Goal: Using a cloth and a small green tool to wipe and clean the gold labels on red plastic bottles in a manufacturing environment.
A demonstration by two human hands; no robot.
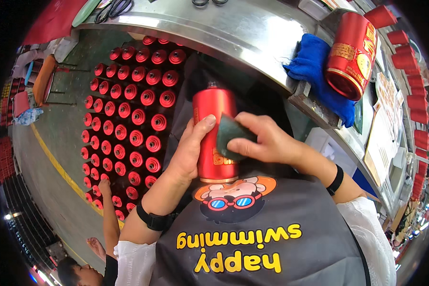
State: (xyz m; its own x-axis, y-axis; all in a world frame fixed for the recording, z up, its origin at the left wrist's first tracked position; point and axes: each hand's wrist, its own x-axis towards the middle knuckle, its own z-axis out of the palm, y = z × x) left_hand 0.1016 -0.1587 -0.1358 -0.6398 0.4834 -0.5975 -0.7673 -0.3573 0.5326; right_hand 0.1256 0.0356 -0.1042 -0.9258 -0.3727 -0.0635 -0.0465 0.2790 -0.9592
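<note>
A glossy red bottle (213, 102) with gold decoration stands upright against my dark apron (271, 205), a narrow dark neck piece at its top. My left hand (190, 150) is wrapped round its left side, thumb across the front. My right hand (269, 138) pinches a dark green, flat scraper-like pad (229, 136) between thumb and fingers. The pad lies against the bottle's right face, partly over the gold pattern, and its edges are slightly blurred. Whether the bottle's base rests on my lap cannot be made out.
Many red bottles (138, 74) stand in rows on the left. Ahead curves a metal table (252, 28), with a larger red container (352, 55) on a blue cloth (310, 59) at right. Scissors (114, 9) lie at the far left. Another person's arm (110, 214) reaches toward the rows.
</note>
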